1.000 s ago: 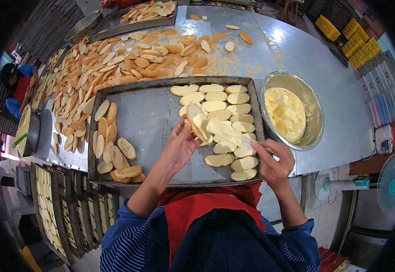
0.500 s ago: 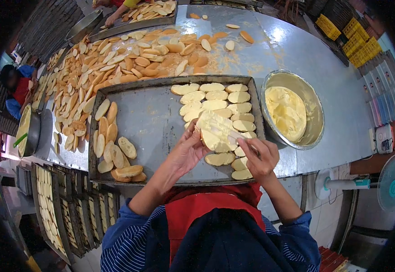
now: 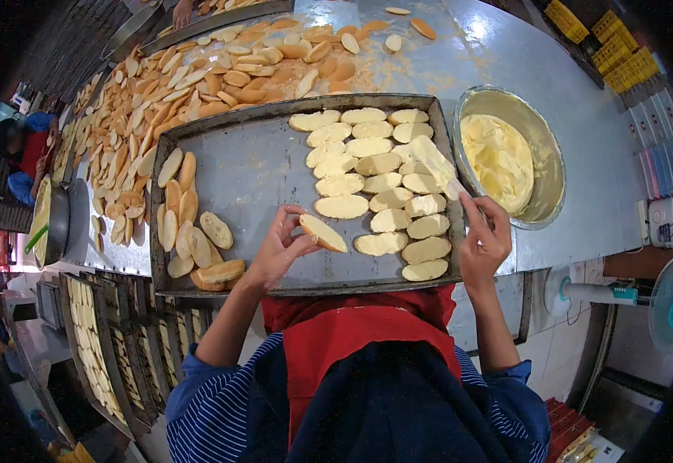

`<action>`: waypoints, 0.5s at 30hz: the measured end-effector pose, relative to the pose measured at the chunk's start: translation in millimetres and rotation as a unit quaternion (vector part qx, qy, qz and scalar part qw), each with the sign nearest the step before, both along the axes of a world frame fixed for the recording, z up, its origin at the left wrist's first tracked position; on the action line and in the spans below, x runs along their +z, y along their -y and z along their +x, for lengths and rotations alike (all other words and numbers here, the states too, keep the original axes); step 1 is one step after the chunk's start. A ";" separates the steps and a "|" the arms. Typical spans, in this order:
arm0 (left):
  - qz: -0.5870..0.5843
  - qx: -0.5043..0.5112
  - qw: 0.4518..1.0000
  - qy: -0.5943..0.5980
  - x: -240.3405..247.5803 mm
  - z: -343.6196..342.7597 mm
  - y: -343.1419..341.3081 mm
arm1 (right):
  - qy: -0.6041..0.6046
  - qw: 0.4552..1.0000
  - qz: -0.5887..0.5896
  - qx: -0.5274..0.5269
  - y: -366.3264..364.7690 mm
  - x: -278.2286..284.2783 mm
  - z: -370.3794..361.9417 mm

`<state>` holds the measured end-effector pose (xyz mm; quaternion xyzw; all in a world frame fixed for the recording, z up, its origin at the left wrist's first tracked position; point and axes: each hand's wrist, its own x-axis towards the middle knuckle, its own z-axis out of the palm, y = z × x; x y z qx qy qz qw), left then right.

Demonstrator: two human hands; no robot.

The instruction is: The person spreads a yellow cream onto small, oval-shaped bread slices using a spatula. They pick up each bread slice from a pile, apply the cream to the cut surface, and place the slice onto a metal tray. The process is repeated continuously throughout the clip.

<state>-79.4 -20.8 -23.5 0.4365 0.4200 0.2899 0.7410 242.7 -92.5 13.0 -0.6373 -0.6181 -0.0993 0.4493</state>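
Note:
My left hand [image 3: 278, 245] pinches a bread slice [image 3: 323, 234] by its left end, tilted above the bare middle of a dark metal baking tray [image 3: 247, 181]. Pale cream shows on the slice's upper face. In my right hand [image 3: 485, 241] is a spatula [image 3: 433, 163], its broad blade smeared with cream and hovering over the tray's right side. Rows of cream-topped slices [image 3: 342, 207] fill that side. Plain bread pieces [image 3: 186, 207] are heaped along the tray's left wall. A metal bowl [image 3: 555, 162] of pale yellow cream [image 3: 497, 158] stands just right of the tray.
Loose bread pieces [image 3: 132, 139] cover the metal table beyond and left of the tray. Another person [image 3: 31, 162] is at the far left, near a second bowl [image 3: 58, 224]. Filled trays [image 3: 93, 347] stand racked at lower left. A fan [image 3: 667, 302] is at right.
My hands have moved apart. The slice has gone left and down with my left hand, while the spatula has lifted off it to the right. The view has shifted slightly.

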 end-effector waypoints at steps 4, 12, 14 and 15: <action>0.081 -0.017 0.993 -0.087 -17.8 -1.4 -3.0 | -0.017 0.999 -0.012 -0.041 11.8 -1.2 9.7; 0.057 -0.039 0.992 -0.109 -13.7 12.5 -4.5 | -0.053 0.996 0.005 -0.074 29.1 4.0 24.0; 0.090 -0.051 0.984 -0.146 -15.5 13.9 -5.5 | -0.058 0.995 0.009 -0.084 31.7 4.2 27.0; 0.114 -0.060 0.976 -0.175 -19.2 13.9 -6.4 | -0.061 0.994 0.010 -0.088 32.3 4.4 28.3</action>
